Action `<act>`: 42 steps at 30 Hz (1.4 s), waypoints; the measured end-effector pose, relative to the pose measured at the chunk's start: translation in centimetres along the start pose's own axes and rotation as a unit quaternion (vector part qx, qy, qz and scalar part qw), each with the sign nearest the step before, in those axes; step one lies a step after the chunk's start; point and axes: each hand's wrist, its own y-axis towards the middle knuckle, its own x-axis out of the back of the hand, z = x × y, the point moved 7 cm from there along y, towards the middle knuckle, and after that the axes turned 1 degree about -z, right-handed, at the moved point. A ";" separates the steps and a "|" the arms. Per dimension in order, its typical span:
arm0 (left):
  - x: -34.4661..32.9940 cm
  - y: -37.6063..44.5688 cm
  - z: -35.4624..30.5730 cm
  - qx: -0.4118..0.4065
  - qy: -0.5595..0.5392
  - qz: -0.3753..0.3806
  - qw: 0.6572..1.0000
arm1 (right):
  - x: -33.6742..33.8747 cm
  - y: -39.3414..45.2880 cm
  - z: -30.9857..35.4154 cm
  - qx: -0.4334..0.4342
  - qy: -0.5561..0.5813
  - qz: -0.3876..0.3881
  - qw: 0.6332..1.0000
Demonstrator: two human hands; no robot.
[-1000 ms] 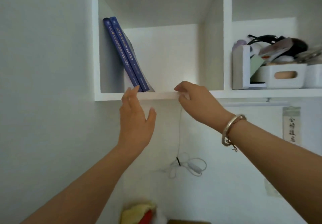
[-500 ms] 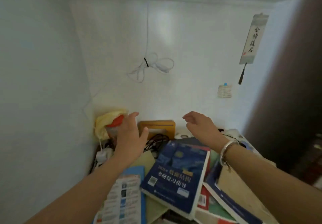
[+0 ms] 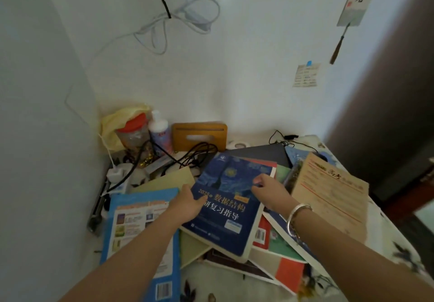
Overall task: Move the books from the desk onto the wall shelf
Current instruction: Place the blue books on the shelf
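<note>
A dark blue book (image 3: 225,226) with a starry cover lies on top of a loose pile of books on the desk (image 3: 399,243). My left hand (image 3: 187,204) is at its left edge, thumb on the cover and fingers hidden beside the edge. My right hand (image 3: 270,192), a silver bangle on its wrist, rests with bent fingers on the right part of the cover. To the left lies a light blue book (image 3: 138,222), to the right a tan booklet (image 3: 328,193), and a red and green book (image 3: 279,238) sits underneath. The wall shelf is out of view.
In the back left corner stand a red-lidded jar (image 3: 132,132), a white bottle (image 3: 159,130) and a wooden box (image 3: 199,135), with black cables (image 3: 187,156) and a power strip (image 3: 117,172). White walls close the left and back. A dark door (image 3: 387,90) stands at the right.
My view dropped from the wall shelf to the desk. Both hands came down from the shelf edge and now touch the dark blue book.
</note>
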 end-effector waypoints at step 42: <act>34.9 -37.6 -14.4 -0.510 -0.243 -0.408 0.717 | 20.0 -23.1 36.0 0.471 0.438 -0.177 0.745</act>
